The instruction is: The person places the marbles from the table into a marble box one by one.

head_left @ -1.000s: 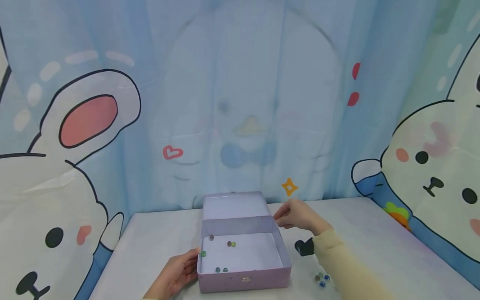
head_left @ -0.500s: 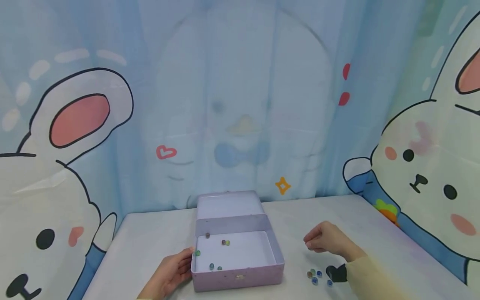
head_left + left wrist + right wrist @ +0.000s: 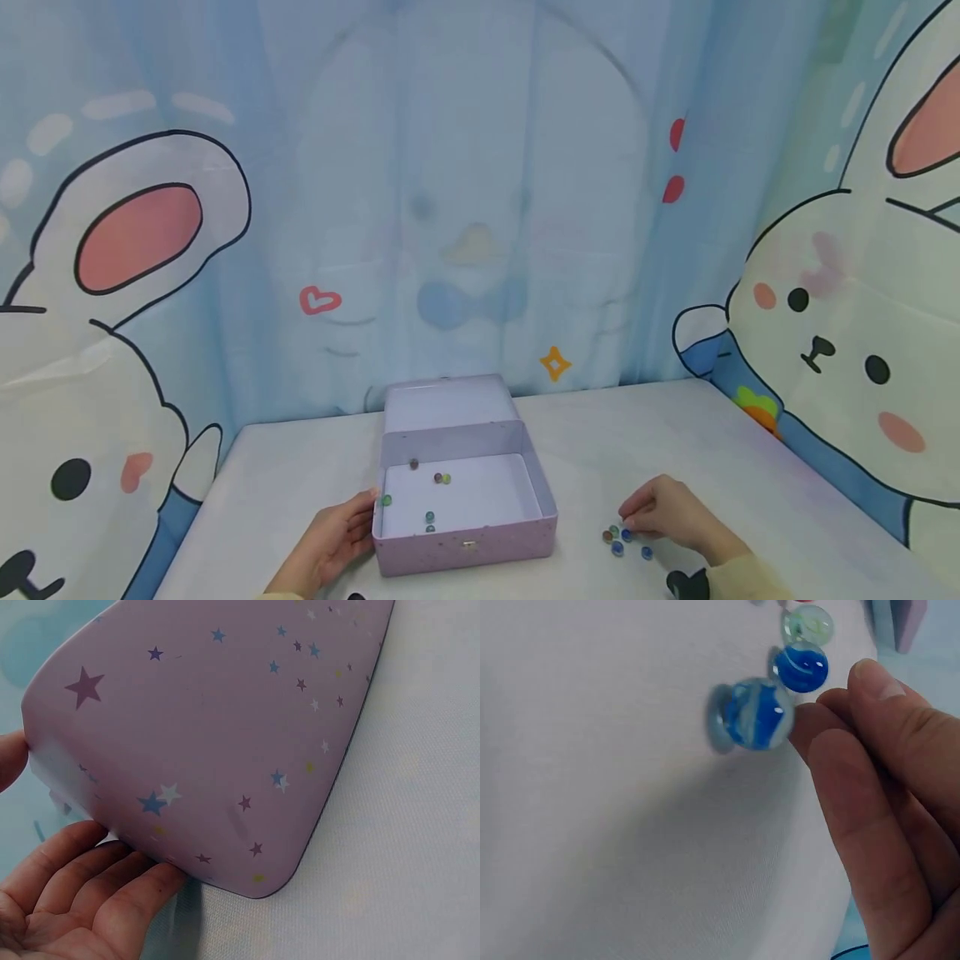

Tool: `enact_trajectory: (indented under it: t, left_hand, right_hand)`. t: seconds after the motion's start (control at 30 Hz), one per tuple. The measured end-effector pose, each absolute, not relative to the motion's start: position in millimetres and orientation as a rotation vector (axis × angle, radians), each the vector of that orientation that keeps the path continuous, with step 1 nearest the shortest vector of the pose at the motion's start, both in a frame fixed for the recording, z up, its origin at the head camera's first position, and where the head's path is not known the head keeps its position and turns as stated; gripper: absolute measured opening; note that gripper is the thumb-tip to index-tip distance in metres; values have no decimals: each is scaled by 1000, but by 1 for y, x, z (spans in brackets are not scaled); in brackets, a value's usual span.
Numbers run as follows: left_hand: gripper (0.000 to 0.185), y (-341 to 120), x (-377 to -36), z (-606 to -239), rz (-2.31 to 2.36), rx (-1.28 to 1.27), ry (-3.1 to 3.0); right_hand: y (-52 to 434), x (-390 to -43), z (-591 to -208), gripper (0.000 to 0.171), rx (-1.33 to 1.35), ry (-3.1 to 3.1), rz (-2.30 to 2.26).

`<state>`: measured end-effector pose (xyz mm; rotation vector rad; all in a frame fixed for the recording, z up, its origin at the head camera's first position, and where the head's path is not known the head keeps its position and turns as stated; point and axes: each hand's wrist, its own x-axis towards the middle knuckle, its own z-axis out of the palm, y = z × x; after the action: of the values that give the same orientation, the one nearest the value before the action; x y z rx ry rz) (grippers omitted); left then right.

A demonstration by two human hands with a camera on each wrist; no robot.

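A lilac box (image 3: 465,550) with its lid (image 3: 448,404) raised stands on the white-covered table. Several marbles lie inside it, among them a green marble (image 3: 387,500) by the left wall. My left hand (image 3: 333,537) touches the box's left side; the left wrist view shows its fingers against the star-printed wall (image 3: 202,727), thumb at the edge. My right hand (image 3: 678,517) reaches down at a cluster of glass marbles right of the box. In the right wrist view its fingertips are beside a blue-and-clear marble (image 3: 757,712), with a deep blue marble (image 3: 801,667) and a pale green marble (image 3: 808,626) behind.
A light blue curtain (image 3: 465,167) with cartoon rabbits hangs behind the table (image 3: 600,433) and at both sides. One blue marble (image 3: 647,552) lies a little apart from the cluster. A black object (image 3: 687,583) is at my right cuff.
My right hand has moved from the box's right rim down and right to the loose marbles. My left hand stays at the box. Two marbles near the box's front have shifted position.
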<state>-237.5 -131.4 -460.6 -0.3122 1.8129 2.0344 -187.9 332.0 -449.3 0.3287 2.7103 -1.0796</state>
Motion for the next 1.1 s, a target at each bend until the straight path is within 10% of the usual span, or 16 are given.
enact_trajectory:
  t: [1.1]
  left_hand:
    - [80, -141, -242, -458, 2071, -296, 1828]
  right_hand:
    - [325, -211, -392, 14, 162, 2851, -889]
